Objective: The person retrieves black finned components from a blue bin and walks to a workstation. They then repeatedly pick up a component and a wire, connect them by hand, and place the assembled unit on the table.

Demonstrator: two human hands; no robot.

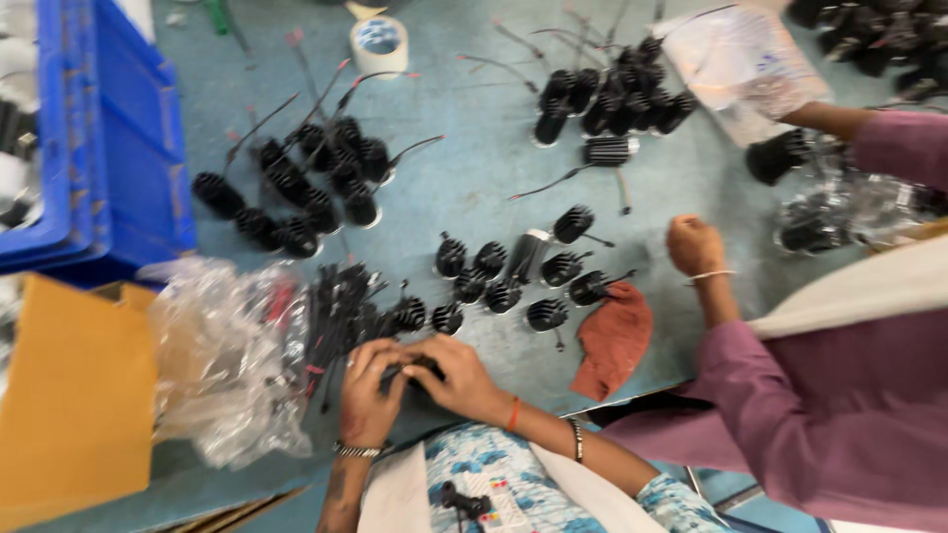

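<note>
Both hands (410,380) hold what looks like a black finned part (415,369).

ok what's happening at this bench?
The wearer's left hand and right hand are closed together around a small black finned part at the near edge of the table. More black finned parts sit in clusters across it, some with wires, beside a clear plastic bag and a blue bin. A co-worker's hand rests in a fist by a rust-coloured cloth. The picture is motion-blurred.
</note>
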